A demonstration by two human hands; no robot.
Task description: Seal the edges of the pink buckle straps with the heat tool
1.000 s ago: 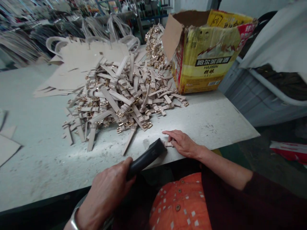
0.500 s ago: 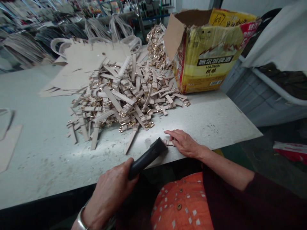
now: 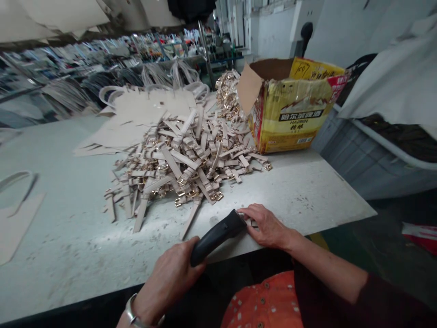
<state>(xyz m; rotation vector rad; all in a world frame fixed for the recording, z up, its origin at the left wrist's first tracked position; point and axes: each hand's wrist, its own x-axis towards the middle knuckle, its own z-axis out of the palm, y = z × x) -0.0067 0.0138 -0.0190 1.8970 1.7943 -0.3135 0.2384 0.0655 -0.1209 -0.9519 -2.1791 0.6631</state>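
Observation:
My left hand (image 3: 174, 269) is closed round the lower end of a black curved hand tool (image 3: 218, 234), whose exact kind I cannot make out. The tool slants up to the right, and its wide head meets the fingers of my right hand (image 3: 268, 226). Between those bent fingers, close to the table's front edge, a short beige strap (image 3: 251, 222) shows in part. Just beyond both hands lies a heap of beige buckle straps (image 3: 184, 159) with gold-coloured buckles. One strap (image 3: 191, 217) sticks out of the heap towards me.
A yellow cardboard box (image 3: 290, 116) stands open behind the heap, beside a pile of gold buckles (image 3: 228, 93). Flat beige bag panels (image 3: 136, 114) with handles lie at the back left. Another panel (image 3: 17, 223) rests at the left. A grey bin (image 3: 355, 159) is beyond the table's right edge.
The view has tilted up, so the table sits lower in it. My right index finger, stretched out before, is now bent in at the tool's head, which has come up against the strap.

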